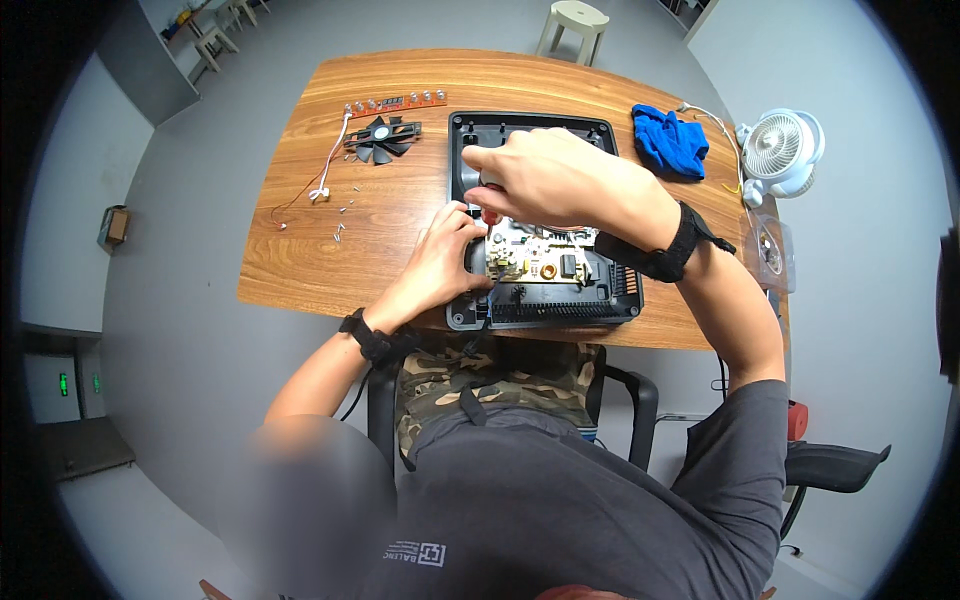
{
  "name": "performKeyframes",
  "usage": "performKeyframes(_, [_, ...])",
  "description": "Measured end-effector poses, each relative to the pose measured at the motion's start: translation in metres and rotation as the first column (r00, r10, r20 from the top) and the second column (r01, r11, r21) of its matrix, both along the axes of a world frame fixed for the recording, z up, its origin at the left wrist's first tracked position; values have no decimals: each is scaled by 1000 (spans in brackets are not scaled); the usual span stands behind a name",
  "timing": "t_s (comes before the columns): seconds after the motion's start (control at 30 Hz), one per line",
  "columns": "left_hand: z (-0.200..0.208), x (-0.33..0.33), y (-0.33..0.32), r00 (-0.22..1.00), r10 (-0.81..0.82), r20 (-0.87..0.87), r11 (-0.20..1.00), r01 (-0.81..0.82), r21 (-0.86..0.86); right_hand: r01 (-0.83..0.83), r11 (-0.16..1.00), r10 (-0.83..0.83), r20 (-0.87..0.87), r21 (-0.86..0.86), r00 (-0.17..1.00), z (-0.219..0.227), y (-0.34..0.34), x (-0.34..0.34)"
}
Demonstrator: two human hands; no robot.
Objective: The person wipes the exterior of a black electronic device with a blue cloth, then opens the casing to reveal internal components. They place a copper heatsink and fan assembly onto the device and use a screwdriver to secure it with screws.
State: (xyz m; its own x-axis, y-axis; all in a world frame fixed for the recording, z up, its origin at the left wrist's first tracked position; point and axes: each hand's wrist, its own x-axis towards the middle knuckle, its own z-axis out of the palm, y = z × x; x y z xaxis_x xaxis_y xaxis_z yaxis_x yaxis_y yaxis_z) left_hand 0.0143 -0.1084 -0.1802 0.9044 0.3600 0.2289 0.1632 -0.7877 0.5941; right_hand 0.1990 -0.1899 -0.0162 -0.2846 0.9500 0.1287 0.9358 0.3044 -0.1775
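A black plastic housing (pixel 545 321) lies open on the wooden table before me, with a pale circuit board (pixel 540 243) inside it. My right hand (pixel 545 178) is closed round a screwdriver (pixel 490 215) with a red handle; its shaft points down at the board's left edge, and my fingers hide most of the handle. At that same edge rests my left hand (pixel 438 258), thumb and fingertips bent against the side of the board, close to the screwdriver's tip. Whatever the tip touches is too small to make out. Blue wires (pixel 491 300) run from the board's near left corner.
To the left lie a black fan (pixel 381 138), an orange strip board (pixel 398 103) with a white cable (pixel 333 158), and several loose screws (pixel 339 233). A blue cloth (pixel 669 143), a white desk fan (pixel 780 145) and a clear plastic container (pixel 770 255) are at the right.
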Motion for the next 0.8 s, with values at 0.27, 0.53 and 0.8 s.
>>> performKeyframes(0.27, [11,-2,-5,1000,12,25,1000,-11,-27,74,997,-67,206,-26,976,7,9,-17])
performKeyframes(0.53, [-1,-1,0,1000,3,14,1000,-3,0,30,999,-25,106,-45,994,7,10,-3])
performKeyframes(0.8, [5,-3,-4,1000,0,31,1000,0,4,118,987,-97,181,-109,979,18,1,-19])
